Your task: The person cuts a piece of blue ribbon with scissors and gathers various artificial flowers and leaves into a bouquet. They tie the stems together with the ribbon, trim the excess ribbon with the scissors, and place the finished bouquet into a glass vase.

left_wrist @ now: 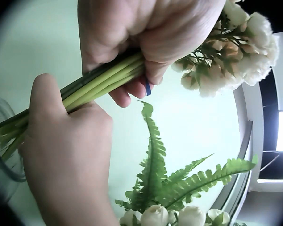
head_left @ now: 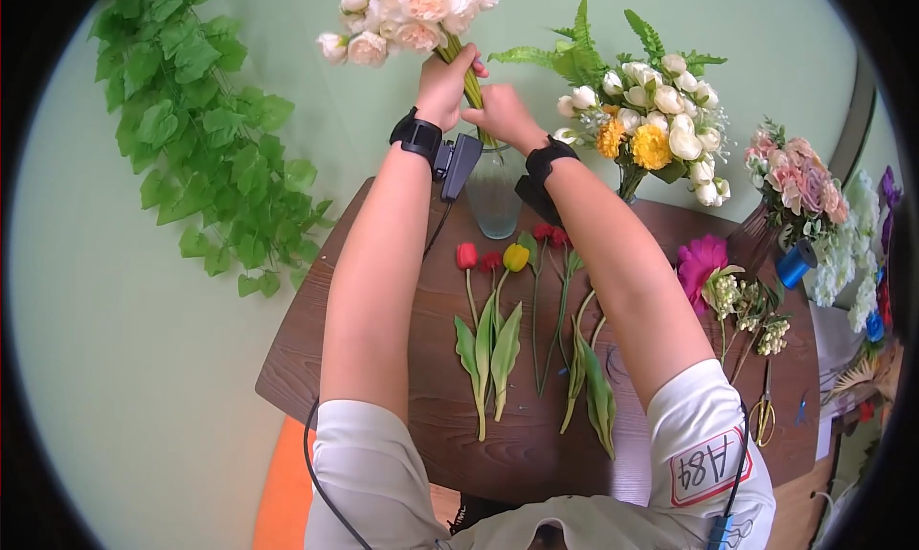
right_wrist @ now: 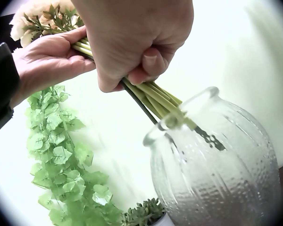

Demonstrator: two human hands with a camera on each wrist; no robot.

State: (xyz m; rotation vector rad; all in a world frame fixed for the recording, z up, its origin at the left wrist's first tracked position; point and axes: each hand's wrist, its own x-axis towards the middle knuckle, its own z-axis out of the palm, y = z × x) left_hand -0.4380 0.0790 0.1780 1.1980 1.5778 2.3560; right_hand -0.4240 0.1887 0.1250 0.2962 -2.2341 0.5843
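Note:
A bouquet of pale pink flowers [head_left: 421, 14] is tilted over a clear glass vase [right_wrist: 217, 174], and its gathered green stems [left_wrist: 108, 82] run down through both hands. Higher up, near the blooms, the left hand [head_left: 443, 89] grips the stems. Below it the right hand [right_wrist: 137, 42] has its fingers curled round the same bundle, close above the vase mouth. In the right wrist view the cut stem ends reach inside the glass rim. A small blue strip [left_wrist: 148, 87] shows by the left hand's fingers.
Red and yellow tulips [head_left: 516, 256] lie on the dark wooden table [head_left: 316, 330]. To the right stand a white-and-yellow arrangement [head_left: 661, 119] and a pink bouquet [head_left: 799, 181]. A magenta flower [head_left: 702, 268], blue ribbon spool [head_left: 795, 263] and scissors [head_left: 763, 416] lie nearby. Ivy [head_left: 191, 119] hangs at left.

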